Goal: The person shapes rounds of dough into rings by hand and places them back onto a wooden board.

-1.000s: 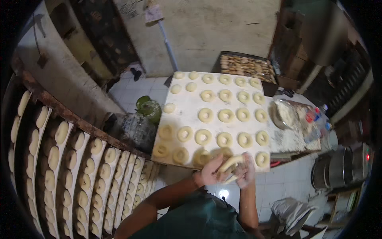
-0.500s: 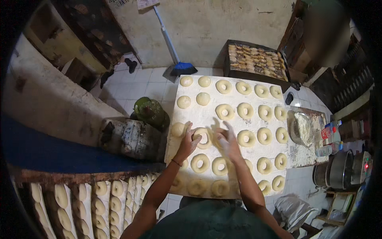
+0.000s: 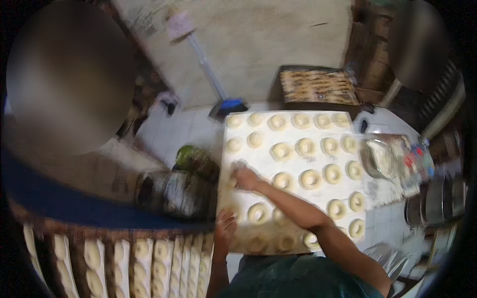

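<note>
My right hand [image 3: 244,178] reaches across to the left part of a white floured board [image 3: 318,134]. Its fingers look bent down beside a pale dough piece [image 3: 228,180], but motion blur hides whether they grip it. Nearer my body, my left hand [image 3: 226,224] is at the board's left edge by another dough piece, its fingers smeared too. A dough ring [image 3: 283,182] lies right of my right hand, and another dough ring [image 3: 258,213] is below my right wrist. Round dough balls [image 3: 255,139] sit at the far left; rings fill the rest in rows.
Trays of dough [image 3: 141,263] are racked at the lower left. A flour bowl [image 3: 380,158] and bottles [image 3: 415,161] stand on the side table at right. Beyond the board are a broom [image 3: 231,104] and a dark tray of browned pieces [image 3: 318,87]. A green cylinder [image 3: 191,158] stands left.
My right hand has left the dough ring and crossed to the left side. My left hand has drawn back toward me along the board's left edge. The whole view has shifted.
</note>
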`<state>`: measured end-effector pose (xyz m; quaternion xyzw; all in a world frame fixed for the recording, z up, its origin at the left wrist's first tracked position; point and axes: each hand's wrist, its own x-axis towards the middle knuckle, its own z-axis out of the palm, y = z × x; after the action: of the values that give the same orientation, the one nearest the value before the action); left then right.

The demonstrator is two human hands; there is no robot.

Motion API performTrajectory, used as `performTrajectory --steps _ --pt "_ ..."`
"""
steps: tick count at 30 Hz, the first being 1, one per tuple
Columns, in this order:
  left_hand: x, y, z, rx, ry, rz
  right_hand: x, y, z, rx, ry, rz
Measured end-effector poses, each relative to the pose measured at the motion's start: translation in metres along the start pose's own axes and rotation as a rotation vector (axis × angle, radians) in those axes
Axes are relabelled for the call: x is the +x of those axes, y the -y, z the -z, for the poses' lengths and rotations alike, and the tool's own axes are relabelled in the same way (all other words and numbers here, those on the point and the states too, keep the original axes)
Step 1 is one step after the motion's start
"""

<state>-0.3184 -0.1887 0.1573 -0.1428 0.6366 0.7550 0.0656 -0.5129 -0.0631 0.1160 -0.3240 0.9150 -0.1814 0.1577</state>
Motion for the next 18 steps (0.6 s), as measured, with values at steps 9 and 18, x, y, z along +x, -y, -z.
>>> performTrajectory --steps 9,18 --pt "-0.023 -0.017 -0.127 0.051 0.302 -0.291 -0.245 0.040 0.018 0.886 -0.758 -0.165" --pt "-0.162 0.095 -0.287 0.319 0.907 -0.515 -0.507 0.017 -0.041 0.637 -1.189 -0.700"
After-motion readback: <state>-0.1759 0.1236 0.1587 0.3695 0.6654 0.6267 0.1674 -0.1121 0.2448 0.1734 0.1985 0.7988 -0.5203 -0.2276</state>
